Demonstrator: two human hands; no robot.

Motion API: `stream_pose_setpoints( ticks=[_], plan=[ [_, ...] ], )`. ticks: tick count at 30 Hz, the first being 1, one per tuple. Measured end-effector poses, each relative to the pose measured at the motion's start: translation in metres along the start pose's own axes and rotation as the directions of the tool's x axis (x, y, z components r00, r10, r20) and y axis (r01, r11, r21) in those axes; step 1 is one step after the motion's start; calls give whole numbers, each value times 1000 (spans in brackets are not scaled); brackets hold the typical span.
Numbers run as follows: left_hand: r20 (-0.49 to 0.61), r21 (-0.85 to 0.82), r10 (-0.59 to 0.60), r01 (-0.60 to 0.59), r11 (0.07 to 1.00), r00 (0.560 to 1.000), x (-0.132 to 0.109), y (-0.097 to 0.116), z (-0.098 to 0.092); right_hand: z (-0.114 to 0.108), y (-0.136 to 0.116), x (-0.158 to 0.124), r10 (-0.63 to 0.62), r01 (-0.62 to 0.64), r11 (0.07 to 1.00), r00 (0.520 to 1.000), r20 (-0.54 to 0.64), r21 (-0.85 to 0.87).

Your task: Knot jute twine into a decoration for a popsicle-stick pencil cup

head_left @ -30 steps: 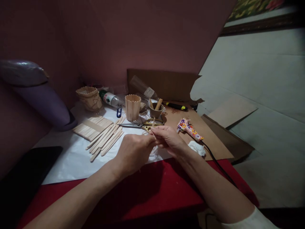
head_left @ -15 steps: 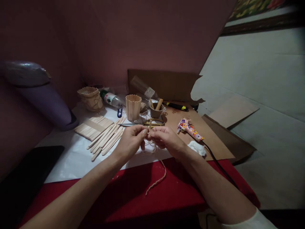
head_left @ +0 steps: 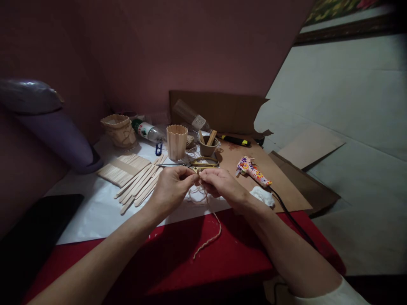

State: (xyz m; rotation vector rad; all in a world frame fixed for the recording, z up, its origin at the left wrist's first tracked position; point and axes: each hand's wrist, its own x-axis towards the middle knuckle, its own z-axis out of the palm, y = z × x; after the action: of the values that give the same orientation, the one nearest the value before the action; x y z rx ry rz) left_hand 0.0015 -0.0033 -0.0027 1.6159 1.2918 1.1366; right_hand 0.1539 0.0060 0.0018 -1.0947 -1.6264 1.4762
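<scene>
Both hands meet over the front of the white sheet, pinching a piece of twine (head_left: 218,222) whose loose end trails down onto the red cloth. My left hand (head_left: 173,188) is closed, thumb against fingertips, on the twine. Close beside it, my right hand (head_left: 222,186) pinches the same twine; the exact part between the fingertips is mostly hidden. Loops of twine hang below the fingers. Just behind the hands lie scissors (head_left: 206,162) with yellow handles. A cup made of craft sticks (head_left: 177,143) stands upright beyond them.
Loose craft sticks (head_left: 140,184) and a banded bundle (head_left: 123,169) lie left. Behind are a twine-wrapped stick cup (head_left: 118,131), plastic bottles (head_left: 148,130) and a small pot (head_left: 208,148). Right, on cardboard, rest a utility knife (head_left: 235,140) and a flower-patterned glue gun (head_left: 254,171) with its cord.
A short upright bit of twine above the fingertips no longer shows. Both hands stay pinched together in nearly the same place. The view has shifted slightly.
</scene>
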Motion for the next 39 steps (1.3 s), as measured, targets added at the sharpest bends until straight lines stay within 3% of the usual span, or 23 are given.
stream_pose_setpoints(
  ticks=[4, 8, 14, 21, 27, 32, 36, 39],
  plan=[
    [8, -50, -37, 38, 998, 999, 1, -2, 1, -3, 3, 2, -40, 40, 992, 999, 9, -118],
    [36, -149, -161, 165, 975, 986, 0, 3, 2, -6, 10, 3, -130, 129, 953, 991, 16, -273],
    [88, -227, -283, 296, 928, 955, 0, 8, -2, -9, 6, -2, -259, 230, 824, 966, 17, -517],
    [7, -196, -251, 248, 949, 968, 3, 2, -1, -11, 1, -4, -388, 257, 653, 921, -23, -713],
    [-51, -245, -216, 197, 949, 975, 3, 0, -3, -7, -6, -10, -495, 300, 620, 866, -66, -725],
    [-22, -350, -302, 276, 895, 953, 2, -2, -4, 2, -13, -21, -424, 361, 595, 900, 102, -718],
    [23, -524, -410, 360, 772, 912, 4, 2, -7, 9, -9, -25, -360, 401, 476, 901, 243, -782],
    [100, -641, -415, 378, 668, 904, 7, 7, -13, 9, -5, -25, -282, 376, 377, 917, 282, -847]
  ],
)
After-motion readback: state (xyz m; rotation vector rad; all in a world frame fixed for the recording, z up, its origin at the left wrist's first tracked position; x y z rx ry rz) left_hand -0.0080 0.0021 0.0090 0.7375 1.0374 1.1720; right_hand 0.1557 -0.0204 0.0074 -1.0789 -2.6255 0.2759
